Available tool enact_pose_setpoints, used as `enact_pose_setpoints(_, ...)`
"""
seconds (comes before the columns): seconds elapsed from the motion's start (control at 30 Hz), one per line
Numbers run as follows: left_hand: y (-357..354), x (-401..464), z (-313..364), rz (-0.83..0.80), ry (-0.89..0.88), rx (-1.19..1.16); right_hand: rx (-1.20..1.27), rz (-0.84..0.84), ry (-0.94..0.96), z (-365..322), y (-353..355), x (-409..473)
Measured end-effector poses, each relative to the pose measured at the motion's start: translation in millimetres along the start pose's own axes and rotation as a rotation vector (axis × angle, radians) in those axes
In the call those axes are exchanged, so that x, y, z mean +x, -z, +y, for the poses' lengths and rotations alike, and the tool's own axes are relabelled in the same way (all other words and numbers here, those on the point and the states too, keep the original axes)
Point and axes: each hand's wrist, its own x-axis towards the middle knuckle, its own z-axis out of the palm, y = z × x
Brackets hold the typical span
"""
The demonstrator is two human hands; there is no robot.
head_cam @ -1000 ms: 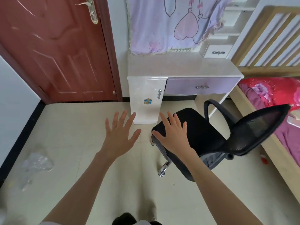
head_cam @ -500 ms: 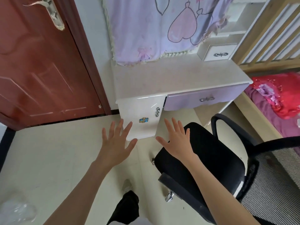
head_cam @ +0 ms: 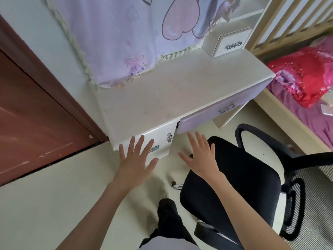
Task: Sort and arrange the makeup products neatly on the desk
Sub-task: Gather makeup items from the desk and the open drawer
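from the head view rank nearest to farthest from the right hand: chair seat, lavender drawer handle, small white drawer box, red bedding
From the right hand:
1. chair seat, directly under and beside it
2. lavender drawer handle, ahead on the desk front
3. small white drawer box, at the desk's back right corner
4. red bedding, far right on the bed

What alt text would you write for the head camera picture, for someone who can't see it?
A person's open left hand and right hand reach toward a white dressing desk with a lilac drawer; no makeup shows. A black office chair stands at right, a red-brown door at left.
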Motion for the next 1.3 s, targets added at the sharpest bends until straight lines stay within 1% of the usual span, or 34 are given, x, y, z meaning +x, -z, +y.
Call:
enact_pose_setpoints(0.17, -6, 72, 15, -0.074, -0.093, 0.029, 0.113, -0.045, -0.123, 29, -2, 51)
enact_pose_setpoints(0.23, -12, 109, 22, -0.133, -0.122, 0.051, 0.238, -0.047, -0.179, 45, -5, 80)
enact_pose_setpoints(0.4, -29, 200, 49, -0.255, -0.195, 0.008, 0.585, -0.060, -0.319, 83, -14, 148)
enact_pose_setpoints(0.47, -37, 236, 63, -0.266, -0.238, 0.024, 0.742, -0.040, -0.439, 101, -17, 175)
enact_pose_setpoints(0.53, -45, 271, 77, -0.264, -0.291, 0.044, 0.994, 0.017, -0.647, 123, -18, 204)
enact_pose_setpoints(0.63, -57, 310, 95, -0.253, -0.377, 0.069, 1.578, 0.188, -0.948, 157, -17, 242)
enact_pose_setpoints(0.67, -61, 318, 100, -0.243, -0.403, 0.074, 1.721, 0.256, -1.006, 167, -17, 253)
enact_pose_setpoints(0.7, -66, 327, 103, -0.226, -0.430, 0.084, 1.814, 0.316, -1.038, 178, -18, 264)
enact_pose_setpoints(0.77, -76, 341, 108, -0.187, -0.471, 0.109, 1.928, 0.429, -1.075, 195, -19, 281)
enact_pose_setpoints(0.87, -88, 350, 107, -0.087, -0.516, 0.149, 2.023, 0.523, -1.078, 211, -21, 302)
enact_pose_setpoints(0.97, -94, 351, 105, -0.016, -0.529, 0.154, 2.026, 0.509, -1.091, 221, -23, 316)
enact_pose_setpoints(1.07, -93, 349, 104, -0.029, -0.534, 0.161, 1.943, 0.453, -1.105, 229, -27, 324)
enact_pose_setpoints(1.13, -93, 350, 103, -0.045, -0.529, 0.179, 1.890, 0.451, -1.117, 233, -31, 327)
enact_pose_setpoints(1.3, -93, 353, 102, -0.048, -0.519, 0.187, 1.760, 0.429, -1.079, 237, -34, 329)
